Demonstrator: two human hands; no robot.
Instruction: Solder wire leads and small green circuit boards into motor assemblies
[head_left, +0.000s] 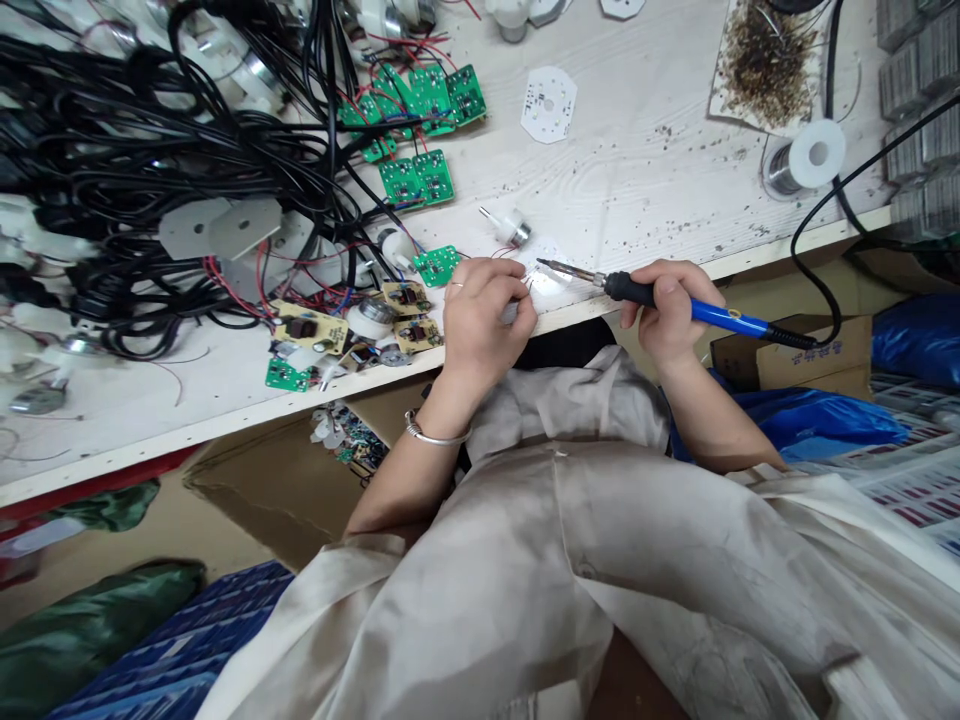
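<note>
My right hand (671,308) is wrapped round a blue and black soldering iron (630,288), its tip pointing left above the bench's front edge. Under the tip lies a white octagonal circuit board (553,270), partly covered. My left hand (489,315) is closed in a pinch by the board's left side, and a thin wire (532,285) pokes out at its fingertips. Just behind these fingers rests a small motor with a white plastic part (511,229), thin red leads running from it toward my left hand. A green circuit board (436,266) lies beside my left knuckles.
Black cables (247,150) heap up on the left among several green boards (431,100) and motors. Another white octagonal board (549,104) lies farther back. A solder spool (806,160) and a debris-covered pad (769,65) are at the right, near the iron's cord (799,255).
</note>
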